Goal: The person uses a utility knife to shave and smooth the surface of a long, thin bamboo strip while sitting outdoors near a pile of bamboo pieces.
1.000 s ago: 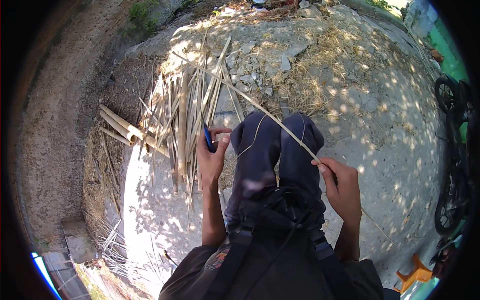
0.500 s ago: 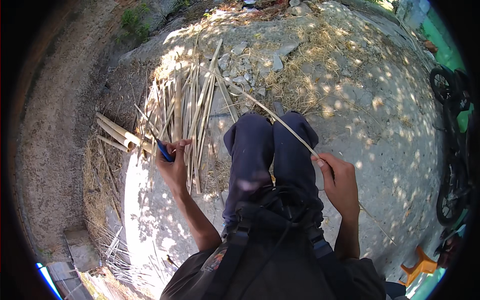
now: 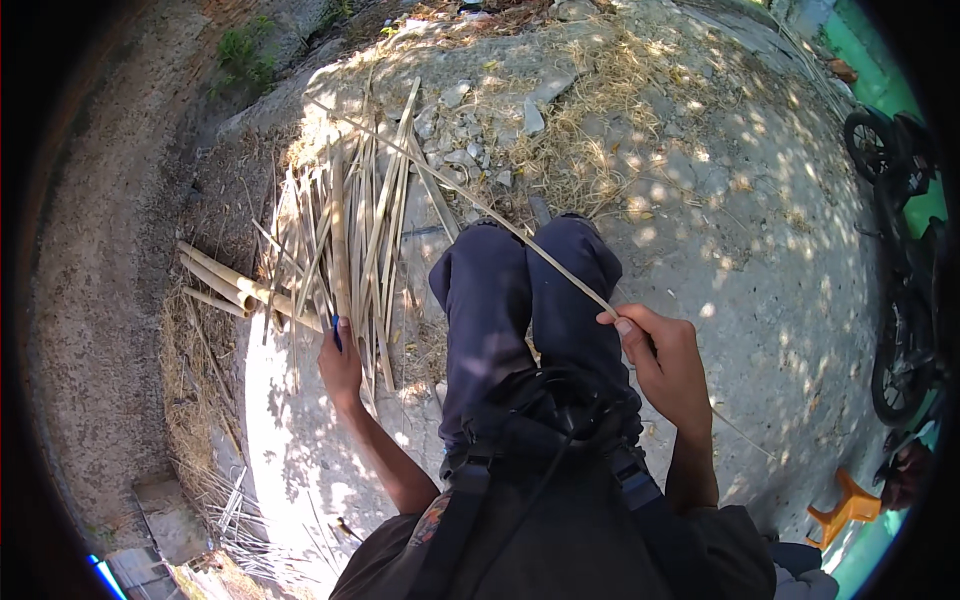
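My right hand (image 3: 668,362), above my right thigh, pinches a long, thin bamboo strip (image 3: 508,227). From its fingertips the strip slants up and left across my knees, over the far pile. My left hand (image 3: 341,372) is closed around the blue handle of a knife (image 3: 336,332), low beside the near end of the pile. Its blade is hard to make out against the strips. Many split bamboo strips (image 3: 386,240) lie fanned out on the ground ahead and left, with a thicker bamboo pole (image 3: 338,240) among them.
Cut bamboo tubes (image 3: 222,276) lie left of the pile. Stones (image 3: 462,157) and curly shavings (image 3: 610,130) are scattered beyond my knees. A motorcycle (image 3: 905,270) stands at the right, an orange plastic stool (image 3: 843,508) at the lower right. More thin strips (image 3: 240,520) lie lower left.
My left hand has turned and moved slightly lower, bringing the knife from a leftward slant to nearly upright beside the pile. My right hand keeps its pinch on the strip. The whole view has shifted slightly.
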